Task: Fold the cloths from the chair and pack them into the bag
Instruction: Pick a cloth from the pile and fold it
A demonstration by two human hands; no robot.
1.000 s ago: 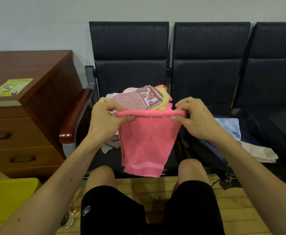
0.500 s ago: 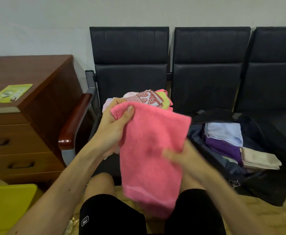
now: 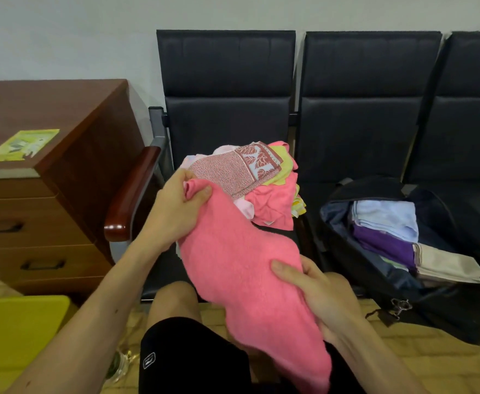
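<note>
The setting is an office waiting area. Linked black seats (image 3: 358, 109) line a plain wall (image 3: 62, 38) beside a wooden drawer cabinet (image 3: 48, 200).

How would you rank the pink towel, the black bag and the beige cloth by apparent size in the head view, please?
1-2. black bag and pink towel: look alike; the towel is nearer the camera, so unranked.
3. beige cloth: clearly smallest.
</note>
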